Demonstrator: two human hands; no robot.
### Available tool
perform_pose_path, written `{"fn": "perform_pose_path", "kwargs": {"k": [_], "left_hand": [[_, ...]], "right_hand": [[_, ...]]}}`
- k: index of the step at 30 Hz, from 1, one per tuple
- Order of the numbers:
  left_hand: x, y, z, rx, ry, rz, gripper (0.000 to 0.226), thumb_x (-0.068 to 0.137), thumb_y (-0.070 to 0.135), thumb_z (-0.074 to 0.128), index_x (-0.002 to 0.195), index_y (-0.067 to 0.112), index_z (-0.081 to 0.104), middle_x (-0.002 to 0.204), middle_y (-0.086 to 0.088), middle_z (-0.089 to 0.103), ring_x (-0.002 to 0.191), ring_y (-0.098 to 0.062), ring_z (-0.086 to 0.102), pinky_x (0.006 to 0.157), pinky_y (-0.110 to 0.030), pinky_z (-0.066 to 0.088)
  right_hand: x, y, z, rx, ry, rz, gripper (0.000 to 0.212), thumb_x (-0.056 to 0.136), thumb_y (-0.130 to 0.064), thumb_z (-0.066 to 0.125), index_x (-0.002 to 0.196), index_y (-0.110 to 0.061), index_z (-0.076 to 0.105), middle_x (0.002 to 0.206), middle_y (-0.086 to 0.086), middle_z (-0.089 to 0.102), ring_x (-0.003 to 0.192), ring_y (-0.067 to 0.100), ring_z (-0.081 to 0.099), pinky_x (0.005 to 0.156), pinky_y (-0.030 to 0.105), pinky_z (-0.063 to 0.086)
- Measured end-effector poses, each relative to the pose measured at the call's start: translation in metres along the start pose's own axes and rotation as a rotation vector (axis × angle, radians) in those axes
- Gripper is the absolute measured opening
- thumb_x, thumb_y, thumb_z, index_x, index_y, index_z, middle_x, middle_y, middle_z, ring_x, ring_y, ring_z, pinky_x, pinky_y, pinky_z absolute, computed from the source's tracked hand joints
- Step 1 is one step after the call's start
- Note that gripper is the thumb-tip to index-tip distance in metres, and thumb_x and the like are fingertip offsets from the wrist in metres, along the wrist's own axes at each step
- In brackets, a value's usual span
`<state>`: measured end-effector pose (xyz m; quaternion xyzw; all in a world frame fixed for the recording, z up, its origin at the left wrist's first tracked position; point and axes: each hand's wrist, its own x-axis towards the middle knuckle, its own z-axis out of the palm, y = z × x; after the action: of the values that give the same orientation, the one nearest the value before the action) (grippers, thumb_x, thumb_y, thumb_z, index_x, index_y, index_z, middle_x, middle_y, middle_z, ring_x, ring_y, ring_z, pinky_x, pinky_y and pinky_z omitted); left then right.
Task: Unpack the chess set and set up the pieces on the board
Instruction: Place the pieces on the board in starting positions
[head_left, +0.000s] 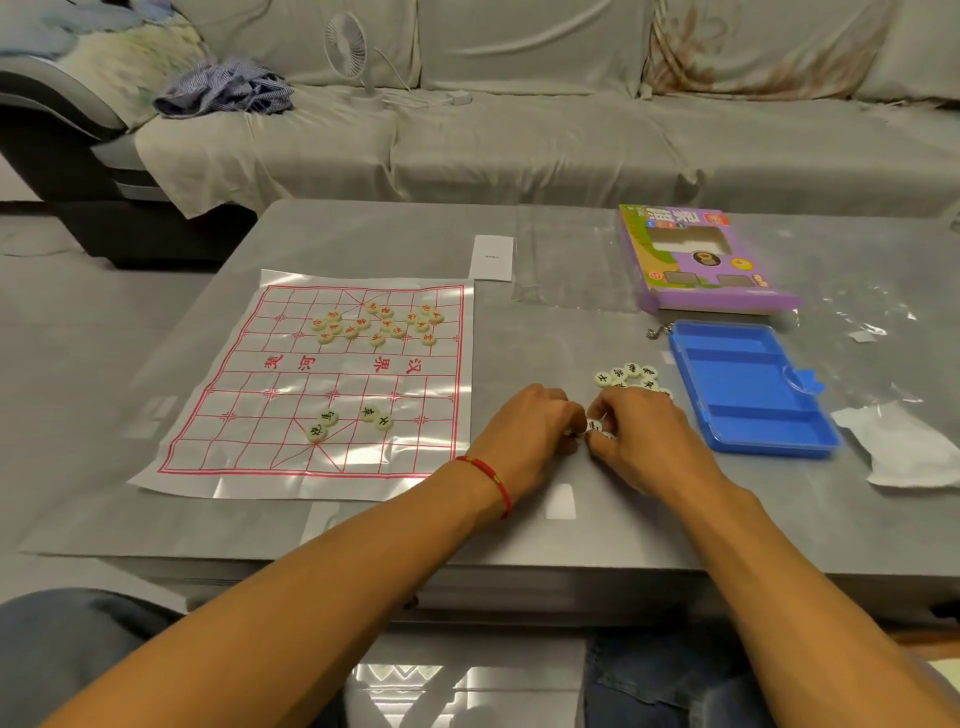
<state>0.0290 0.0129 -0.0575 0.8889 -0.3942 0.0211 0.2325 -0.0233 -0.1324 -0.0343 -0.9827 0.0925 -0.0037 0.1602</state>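
Observation:
A white paper chess board (311, 457) with red lines lies on the grey table (363, 239). Several red-lettered pieces (379, 323) cluster on its far half; several black-lettered pieces (349, 422) sit on its near half. A loose pile of black-lettered pieces (628, 375) lies on the table right of the board. My left hand (524, 431) and my right hand (641, 434) meet just in front of that pile, fingers curled. My right hand pinches white pieces (595, 426) between the two hands. What my left fingers hold is hidden.
An open blue plastic case (748, 395) lies right of the pile. The purple game box (701, 260) sits behind it, with clear plastic wrap (566, 260) and a white slip (492, 257) to its left. Crumpled white packaging (904, 447) lies far right. A sofa stands beyond.

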Motion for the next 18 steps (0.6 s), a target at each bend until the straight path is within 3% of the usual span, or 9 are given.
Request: {"fn": "perform_pose_path", "kwargs": {"k": [4, 7, 10, 12, 15, 18], "left_hand": [[-0.011, -0.003, -0.005, -0.010, 0.015, -0.010, 0.022, 0.093, 0.017, 0.061, 0.114, 0.016, 0.068, 0.109, -0.007, 0.065, 0.100, -0.023, 0.055, 0.085, -0.028, 0.045], [-0.030, -0.013, -0.022, -0.032, 0.060, -0.047, 0.023, 0.093, 0.018, 0.061, 0.115, 0.018, 0.067, 0.111, -0.005, 0.066, 0.103, -0.021, 0.055, 0.090, -0.028, 0.046], [-0.055, -0.035, -0.054, -0.021, 0.133, -0.147, 0.025, 0.092, 0.020, 0.062, 0.116, 0.019, 0.068, 0.111, -0.003, 0.067, 0.102, -0.019, 0.058, 0.090, -0.023, 0.042], [-0.076, -0.056, -0.077, 0.025, 0.161, -0.267, 0.027, 0.091, 0.021, 0.064, 0.117, 0.019, 0.068, 0.111, -0.002, 0.068, 0.101, -0.018, 0.060, 0.089, -0.022, 0.042], [-0.108, -0.086, -0.098, 0.074, 0.189, -0.412, 0.026, 0.088, 0.023, 0.067, 0.113, 0.019, 0.070, 0.108, -0.002, 0.069, 0.091, -0.014, 0.060, 0.085, -0.021, 0.045], [-0.122, -0.101, -0.105, 0.117, 0.141, -0.477, 0.026, 0.088, 0.024, 0.067, 0.113, 0.019, 0.070, 0.106, -0.002, 0.069, 0.087, -0.012, 0.058, 0.083, -0.022, 0.046]], "right_hand": [[-0.001, -0.004, 0.002, 0.004, 0.003, -0.006, 0.023, 0.090, -0.032, 0.067, 0.111, -0.022, 0.063, 0.096, -0.003, 0.062, 0.087, 0.015, 0.057, 0.078, 0.029, 0.050], [-0.005, -0.017, 0.007, 0.016, 0.010, -0.061, 0.023, 0.091, -0.032, 0.065, 0.112, -0.022, 0.061, 0.100, -0.003, 0.060, 0.087, 0.012, 0.053, 0.076, 0.025, 0.045], [-0.015, -0.047, 0.020, 0.038, -0.001, -0.228, 0.025, 0.095, -0.033, 0.060, 0.118, -0.024, 0.057, 0.108, -0.003, 0.056, 0.089, 0.010, 0.049, 0.078, 0.020, 0.037], [-0.018, -0.077, 0.028, 0.079, -0.017, -0.354, 0.027, 0.097, -0.033, 0.057, 0.123, -0.023, 0.057, 0.113, -0.003, 0.057, 0.096, 0.012, 0.053, 0.083, 0.019, 0.040], [-0.011, -0.126, 0.040, 0.148, -0.041, -0.431, 0.032, 0.096, -0.033, 0.060, 0.127, -0.022, 0.060, 0.123, -0.002, 0.060, 0.109, 0.015, 0.056, 0.099, 0.026, 0.044], [0.002, -0.161, 0.051, 0.138, -0.090, -0.437, 0.032, 0.094, -0.031, 0.063, 0.125, -0.022, 0.062, 0.120, 0.001, 0.062, 0.107, 0.019, 0.059, 0.100, 0.031, 0.046]]}}
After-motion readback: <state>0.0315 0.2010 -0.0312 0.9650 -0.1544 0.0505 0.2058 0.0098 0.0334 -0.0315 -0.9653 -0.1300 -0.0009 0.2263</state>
